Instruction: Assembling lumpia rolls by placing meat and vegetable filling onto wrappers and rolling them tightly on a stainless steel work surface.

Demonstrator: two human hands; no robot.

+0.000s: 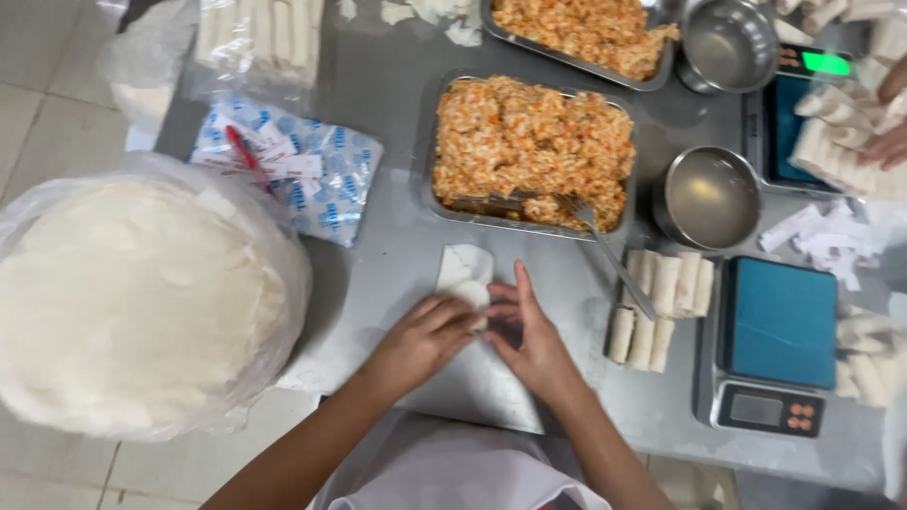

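Both my hands meet over a thin white wrapper lying on the grey metal table. My left hand curls its fingers over the rolled near part of the wrapper. My right hand presses the same roll from the right, fingers bent. The far corner of the wrapper still lies flat beyond my fingers. A metal tray of orange-flecked filling stands just past it, with a fork resting on its near rim.
A large stack of round wrappers in clear plastic is at the left. Finished rolls lie beside a blue scale. Two steel bowls, a second filling tray and another person's hand are farther off.
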